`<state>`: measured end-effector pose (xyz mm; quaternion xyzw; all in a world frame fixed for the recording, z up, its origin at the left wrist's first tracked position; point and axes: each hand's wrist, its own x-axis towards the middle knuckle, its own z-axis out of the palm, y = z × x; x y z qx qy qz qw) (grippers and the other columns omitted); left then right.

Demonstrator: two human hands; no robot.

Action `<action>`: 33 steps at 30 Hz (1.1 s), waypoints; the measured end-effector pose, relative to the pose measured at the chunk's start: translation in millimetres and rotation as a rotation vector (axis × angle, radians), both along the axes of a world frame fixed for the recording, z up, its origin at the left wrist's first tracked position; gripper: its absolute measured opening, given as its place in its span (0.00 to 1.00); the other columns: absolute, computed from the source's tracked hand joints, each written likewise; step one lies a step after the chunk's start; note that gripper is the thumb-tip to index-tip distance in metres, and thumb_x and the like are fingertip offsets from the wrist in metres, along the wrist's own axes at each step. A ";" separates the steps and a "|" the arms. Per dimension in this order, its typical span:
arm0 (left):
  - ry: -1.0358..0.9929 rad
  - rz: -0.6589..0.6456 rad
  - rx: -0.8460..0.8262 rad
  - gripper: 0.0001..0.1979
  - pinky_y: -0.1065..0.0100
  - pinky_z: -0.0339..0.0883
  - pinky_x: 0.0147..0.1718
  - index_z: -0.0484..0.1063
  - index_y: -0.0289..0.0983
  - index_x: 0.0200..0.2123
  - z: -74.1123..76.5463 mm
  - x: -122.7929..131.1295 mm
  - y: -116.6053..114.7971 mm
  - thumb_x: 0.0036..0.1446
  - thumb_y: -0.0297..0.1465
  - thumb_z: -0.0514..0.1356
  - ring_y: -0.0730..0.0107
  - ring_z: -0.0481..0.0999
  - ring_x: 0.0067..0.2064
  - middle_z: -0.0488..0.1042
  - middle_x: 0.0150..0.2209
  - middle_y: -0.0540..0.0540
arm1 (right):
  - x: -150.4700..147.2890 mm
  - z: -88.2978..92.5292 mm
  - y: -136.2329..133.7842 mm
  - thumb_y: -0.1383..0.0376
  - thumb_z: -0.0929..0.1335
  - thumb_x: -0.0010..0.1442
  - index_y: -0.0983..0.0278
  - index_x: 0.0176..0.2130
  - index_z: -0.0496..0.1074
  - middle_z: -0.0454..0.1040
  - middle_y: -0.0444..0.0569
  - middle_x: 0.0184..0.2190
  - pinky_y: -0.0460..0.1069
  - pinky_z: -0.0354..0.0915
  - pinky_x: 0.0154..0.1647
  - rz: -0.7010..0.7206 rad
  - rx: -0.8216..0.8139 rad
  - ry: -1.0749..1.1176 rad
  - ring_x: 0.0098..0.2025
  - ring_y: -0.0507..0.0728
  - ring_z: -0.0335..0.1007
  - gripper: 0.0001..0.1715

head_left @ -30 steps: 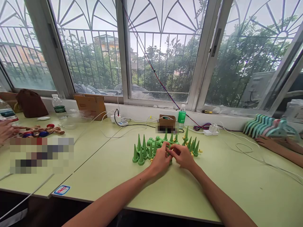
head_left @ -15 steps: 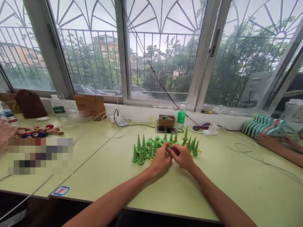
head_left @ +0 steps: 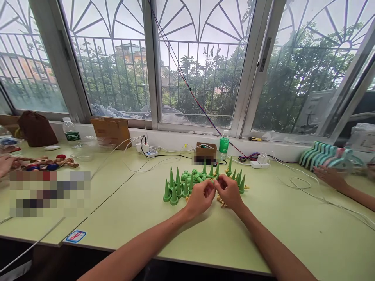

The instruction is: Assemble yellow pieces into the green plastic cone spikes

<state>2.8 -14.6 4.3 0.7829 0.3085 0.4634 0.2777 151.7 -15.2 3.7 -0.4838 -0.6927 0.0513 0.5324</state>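
Observation:
My left hand [head_left: 201, 197] and my right hand [head_left: 230, 192] meet over the table, fingers curled and fingertips pinched close together. Between them a bit of a green watering spike [head_left: 216, 178] shows; the fingers hide most of it. To the left of my hands, several green cone-shaped spikes [head_left: 174, 194] stand upright on their caps. Behind lie more green spikes [head_left: 195, 175] on their sides in a pile. Other upright spikes [head_left: 241, 184] stand on the right, with small yellow valve pieces [head_left: 246, 187] by them. More yellow pieces [head_left: 222, 201] lie beneath my right hand.
A small cardboard box [head_left: 206, 152] and a green-labelled bottle [head_left: 224, 143] stand at the back. Cables and a power strip [head_left: 260, 164] run along the wall. At right, a person's hand [head_left: 329, 177] touches hangers [head_left: 325, 156]; at left, another hand [head_left: 6, 166] is near wooden toys [head_left: 49, 164].
My hands have shifted slightly, the fingers changing their pinch on the small piece between them. Yellow pieces under my right hand now show. The co-worker's hand at the right has moved a little.

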 end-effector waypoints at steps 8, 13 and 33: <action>0.215 -0.144 0.159 0.11 0.70 0.51 0.24 0.64 0.36 0.21 -3.6 2.6 -10.5 0.56 0.27 0.54 0.75 0.59 0.23 0.63 0.20 0.51 | 0.4 1.7 -1.9 0.59 0.63 0.62 0.61 0.27 0.58 0.58 0.38 0.18 0.46 0.55 0.24 -0.043 0.036 0.031 0.20 0.50 0.55 0.14; 0.255 -0.187 0.191 0.11 0.72 0.51 0.24 0.62 0.36 0.22 -5.3 0.9 -10.7 0.56 0.26 0.54 0.77 0.59 0.23 0.63 0.20 0.52 | 0.5 1.8 -2.3 0.59 0.63 0.63 0.61 0.28 0.61 0.60 0.38 0.19 0.45 0.56 0.24 -0.051 0.043 0.035 0.20 0.50 0.56 0.13; 0.331 -0.179 0.218 0.11 0.72 0.52 0.25 0.63 0.36 0.22 -9.0 -0.4 -9.2 0.58 0.28 0.54 0.77 0.58 0.23 0.65 0.20 0.52 | 0.9 -0.4 -4.5 0.61 0.61 0.66 0.62 0.31 0.64 0.62 0.39 0.19 0.45 0.56 0.25 -0.054 0.093 -0.055 0.20 0.51 0.58 0.12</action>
